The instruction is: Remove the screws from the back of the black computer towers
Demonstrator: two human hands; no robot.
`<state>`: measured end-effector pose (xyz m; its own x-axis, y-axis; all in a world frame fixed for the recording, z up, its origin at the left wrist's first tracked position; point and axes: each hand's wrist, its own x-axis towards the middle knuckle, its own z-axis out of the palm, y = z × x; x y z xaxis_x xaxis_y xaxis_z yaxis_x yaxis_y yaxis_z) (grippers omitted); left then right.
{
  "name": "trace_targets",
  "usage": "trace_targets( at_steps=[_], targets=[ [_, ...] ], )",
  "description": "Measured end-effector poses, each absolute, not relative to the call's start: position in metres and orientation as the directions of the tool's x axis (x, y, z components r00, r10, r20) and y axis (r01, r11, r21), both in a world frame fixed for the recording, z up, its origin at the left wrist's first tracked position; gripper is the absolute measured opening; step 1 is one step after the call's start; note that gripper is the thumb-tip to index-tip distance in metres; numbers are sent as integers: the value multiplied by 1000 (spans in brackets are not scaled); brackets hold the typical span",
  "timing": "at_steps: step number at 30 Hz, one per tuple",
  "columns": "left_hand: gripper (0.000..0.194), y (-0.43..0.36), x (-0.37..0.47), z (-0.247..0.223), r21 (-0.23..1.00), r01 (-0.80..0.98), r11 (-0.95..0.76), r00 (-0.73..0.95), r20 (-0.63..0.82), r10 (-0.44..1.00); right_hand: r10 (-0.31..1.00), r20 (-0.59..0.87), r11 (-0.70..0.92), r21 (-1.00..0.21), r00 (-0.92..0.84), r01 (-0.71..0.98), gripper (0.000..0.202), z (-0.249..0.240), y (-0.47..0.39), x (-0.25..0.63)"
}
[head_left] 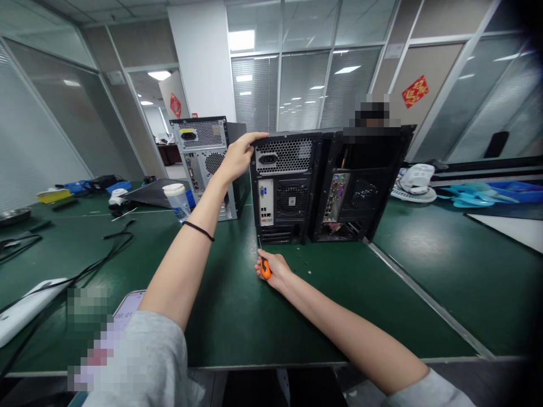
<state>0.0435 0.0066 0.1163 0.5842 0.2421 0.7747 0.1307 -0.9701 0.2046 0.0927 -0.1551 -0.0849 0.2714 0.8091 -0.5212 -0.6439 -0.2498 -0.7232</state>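
1. Computer case [285, 189], the black one in the middle of the head view, stands upright on the green table [229, 316] straight ahead of you, its back panel turned your way. Its long axis runs up and down.

2. Your left hand [240, 155] is at the case's top left corner, fingers partly bent and reaching over the upper edge. It touches there, but whether it grips firmly or merely rests, you cannot tell from this angle.

3. Your right hand [275, 271] is closed around the orange and black handle of a screwdriver [266, 268], low over the table and in front of the case.

4. Mind this relation: the case lies just beyond your right hand, and the screwdriver's thin shaft points away from you at its bottom left corner. Your right hand is the nearer one to that corner; your left is up at the top of the same side. The tip is too small to show whether it sits in a screw.

5. To your right, a second black case [352, 192] stands just beside the first. Small loose screws [309, 272] lie on the table, near your right hand.
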Motion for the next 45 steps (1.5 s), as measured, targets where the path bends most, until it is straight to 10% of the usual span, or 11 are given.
trace_targets(
  at_steps=[45],
  targets=[
    [43,9,44,116,184,132,-974,587,777,227,768,-622,-442,-686,151,-578,31,-82,-154,93]
  ],
)
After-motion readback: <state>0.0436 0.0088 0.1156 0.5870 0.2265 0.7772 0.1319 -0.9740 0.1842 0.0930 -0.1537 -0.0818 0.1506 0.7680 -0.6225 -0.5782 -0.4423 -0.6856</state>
